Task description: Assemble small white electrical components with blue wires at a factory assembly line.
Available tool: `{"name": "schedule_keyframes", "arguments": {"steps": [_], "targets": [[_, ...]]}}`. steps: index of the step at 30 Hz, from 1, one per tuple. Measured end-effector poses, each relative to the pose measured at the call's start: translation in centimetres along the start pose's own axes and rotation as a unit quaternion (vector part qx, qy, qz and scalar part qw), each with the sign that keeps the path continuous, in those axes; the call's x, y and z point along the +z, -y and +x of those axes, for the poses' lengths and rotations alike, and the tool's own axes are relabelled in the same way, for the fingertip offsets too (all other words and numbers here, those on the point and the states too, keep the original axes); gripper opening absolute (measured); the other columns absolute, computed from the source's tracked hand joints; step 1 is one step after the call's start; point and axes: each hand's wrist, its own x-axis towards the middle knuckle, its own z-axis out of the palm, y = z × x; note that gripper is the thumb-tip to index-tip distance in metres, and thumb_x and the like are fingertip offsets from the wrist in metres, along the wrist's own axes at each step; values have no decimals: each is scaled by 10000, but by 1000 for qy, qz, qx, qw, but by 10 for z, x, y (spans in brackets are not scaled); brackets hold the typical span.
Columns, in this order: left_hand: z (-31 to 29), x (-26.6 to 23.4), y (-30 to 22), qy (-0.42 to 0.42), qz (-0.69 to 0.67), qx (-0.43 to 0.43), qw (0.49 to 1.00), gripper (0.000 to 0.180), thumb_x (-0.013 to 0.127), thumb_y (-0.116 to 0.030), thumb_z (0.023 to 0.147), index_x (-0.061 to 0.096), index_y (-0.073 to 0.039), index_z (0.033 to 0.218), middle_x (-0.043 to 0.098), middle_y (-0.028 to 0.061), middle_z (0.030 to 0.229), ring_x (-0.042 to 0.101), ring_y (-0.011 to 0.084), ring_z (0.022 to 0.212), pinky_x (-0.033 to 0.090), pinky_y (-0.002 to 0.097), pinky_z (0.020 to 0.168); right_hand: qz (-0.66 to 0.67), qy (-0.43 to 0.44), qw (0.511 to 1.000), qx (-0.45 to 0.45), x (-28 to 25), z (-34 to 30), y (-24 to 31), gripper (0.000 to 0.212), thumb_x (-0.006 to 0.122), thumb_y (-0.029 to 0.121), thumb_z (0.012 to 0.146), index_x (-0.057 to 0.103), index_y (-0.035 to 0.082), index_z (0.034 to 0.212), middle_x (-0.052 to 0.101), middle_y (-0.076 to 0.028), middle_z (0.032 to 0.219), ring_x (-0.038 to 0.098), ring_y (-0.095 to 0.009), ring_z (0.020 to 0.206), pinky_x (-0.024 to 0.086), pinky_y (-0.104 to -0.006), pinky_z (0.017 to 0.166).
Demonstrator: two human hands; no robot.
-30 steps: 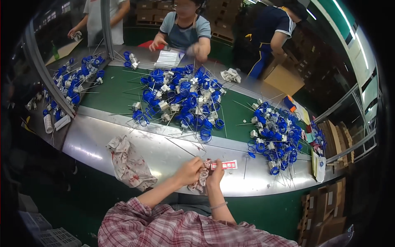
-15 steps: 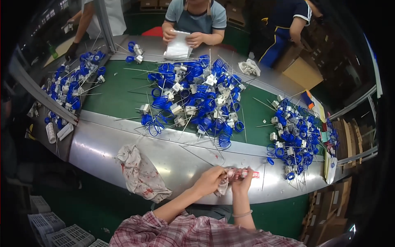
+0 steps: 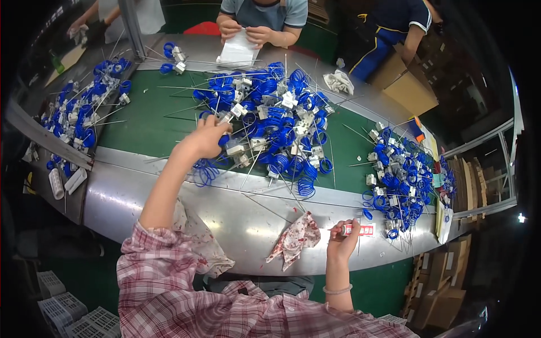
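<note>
- Green belt (image 3: 146, 127) and steel table rim (image 3: 169, 197) fill the view, running away from the person's two hands; three heaps of blue coiled-wire parts lie on it: one far to the left (image 3: 79, 112), the largest straight ahead (image 3: 282, 129), one out to the right (image 3: 403, 174).
- Left hand (image 3: 205, 138), a second ago down at the near edge against the right one, is now stretched forward to the near-left edge of the middle heap, fingers curled around one coil-and-block piece (image 3: 231, 147). That reads as a fresh piece being picked up.
- Right hand (image 3: 344, 232) stays at the near rim, clenched on a small red-and-white tube (image 3: 358, 229).
- Two stained rags lie on the steel: one just left of the right hand (image 3: 296, 239), one partly under the left forearm (image 3: 197, 236).
- Three other workers stand across the belt, beyond the heaps; the middle one's hands hold a white sheet (image 3: 239, 48).
- Thin loose wires scatter between the heaps, too many to count.
</note>
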Motion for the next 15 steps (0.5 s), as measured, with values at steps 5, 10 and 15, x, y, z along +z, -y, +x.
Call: {"name": "schedule_keyframes", "arguments": {"steps": [5,10,15], "targets": [[-16,32,14,-126,13,-6,992,436,534,43,663,479,-118,1065,428,171,1072,443,359,974,412,403,805,16,8,999,-40,10,-2,16,210,526,264,817,457,102,704,464,-23,612,408,-75,503,328,-170,429],[-30,24,31,-226,-98,2,969,367,523,32,719,434,-35,1068,469,173,987,496,341,907,420,397,777,34,39,997,-61,30,-24,32,223,506,265,830,443,95,699,460,-27,605,404,-78,494,328,-174,421],[-64,-23,12,-319,-112,67,939,385,541,25,724,429,-27,1088,476,161,1022,511,325,902,428,367,767,87,79,990,-77,34,-51,50,238,486,284,838,440,97,698,460,-30,594,412,-90,495,317,-193,427]]}}
